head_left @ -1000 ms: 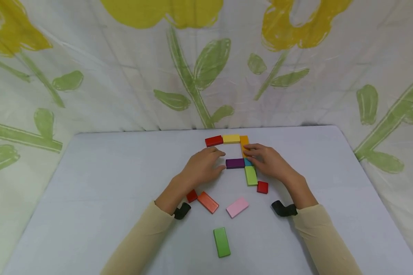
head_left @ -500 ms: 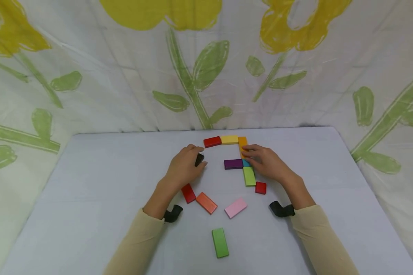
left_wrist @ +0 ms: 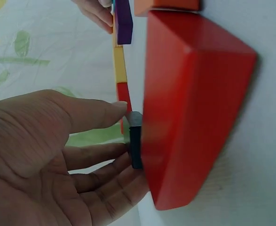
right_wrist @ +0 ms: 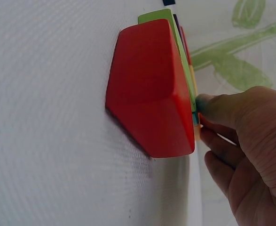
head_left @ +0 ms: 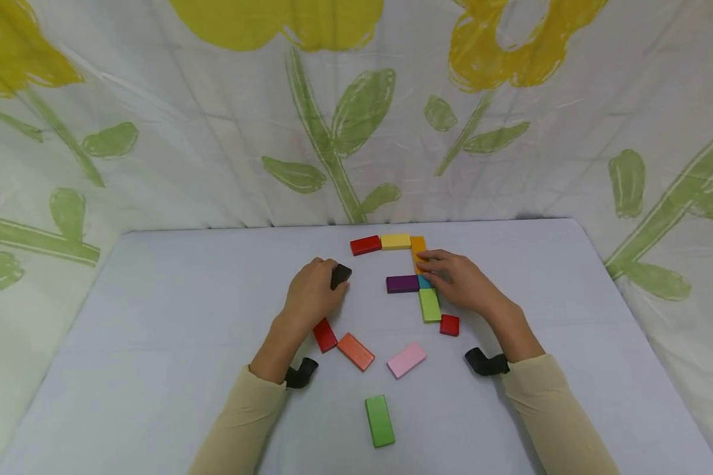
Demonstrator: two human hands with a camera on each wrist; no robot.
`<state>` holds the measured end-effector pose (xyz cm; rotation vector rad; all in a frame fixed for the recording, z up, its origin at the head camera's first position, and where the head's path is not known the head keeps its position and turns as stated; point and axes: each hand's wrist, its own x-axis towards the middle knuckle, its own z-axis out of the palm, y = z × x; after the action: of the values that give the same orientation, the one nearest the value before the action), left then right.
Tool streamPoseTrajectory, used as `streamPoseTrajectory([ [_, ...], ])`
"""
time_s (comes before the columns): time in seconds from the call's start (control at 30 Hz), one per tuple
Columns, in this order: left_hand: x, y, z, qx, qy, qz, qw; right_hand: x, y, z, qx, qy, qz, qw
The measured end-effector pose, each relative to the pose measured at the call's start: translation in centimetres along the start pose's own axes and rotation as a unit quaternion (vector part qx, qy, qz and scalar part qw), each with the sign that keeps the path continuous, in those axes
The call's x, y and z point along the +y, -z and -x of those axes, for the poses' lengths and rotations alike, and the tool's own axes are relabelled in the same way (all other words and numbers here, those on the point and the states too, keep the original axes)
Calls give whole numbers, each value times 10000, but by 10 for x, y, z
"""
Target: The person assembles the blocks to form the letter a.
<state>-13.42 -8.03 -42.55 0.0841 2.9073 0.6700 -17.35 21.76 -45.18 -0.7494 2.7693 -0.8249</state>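
Observation:
My left hand [head_left: 315, 290] pinches a small black block [head_left: 341, 274] between thumb and fingers, left of the block arrangement. In the left wrist view, that black block [left_wrist: 136, 141] shows between the thumb and fingertips. My right hand [head_left: 463, 280] lies with relaxed fingers over an orange block [head_left: 418, 247], its fingertips on it. Its thumb is right at a small blue block [head_left: 425, 282], partly covered. A purple block [head_left: 401, 284] adjoins the blue one on the left, and a lime block [head_left: 430, 306] in front. A red block [head_left: 365, 245] and yellow block [head_left: 395, 242] continue the line behind.
Below the left hand lie a red block [head_left: 325, 336] and an orange-red block [head_left: 356, 351], end to end. A pink block [head_left: 407, 360], a green block [head_left: 379, 421] and a short red block [head_left: 449, 324] are also on the white table [head_left: 184, 316]. A flowered curtain [head_left: 214, 132] hangs behind.
My left hand has moved left from beside the purple block; the black block now shows in its grip. The right hand stays at the orange and blue blocks.

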Motion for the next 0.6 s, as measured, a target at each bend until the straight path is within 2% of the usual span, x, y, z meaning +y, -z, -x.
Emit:
streamPoseTrajectory([
  [0.2, 2, 0, 2, 110, -35, -131, 9998, 0, 0, 0, 21, -18, 21, 10000],
  [0.37, 3, 0, 6, 235, 144, -183, 9995, 0, -1, 0, 18, -10, 4, 10000],
  [0.6, -1, -1, 11, 182, 280, -36, 9994, 0, -1, -1, 24, 17, -26, 10000],
])
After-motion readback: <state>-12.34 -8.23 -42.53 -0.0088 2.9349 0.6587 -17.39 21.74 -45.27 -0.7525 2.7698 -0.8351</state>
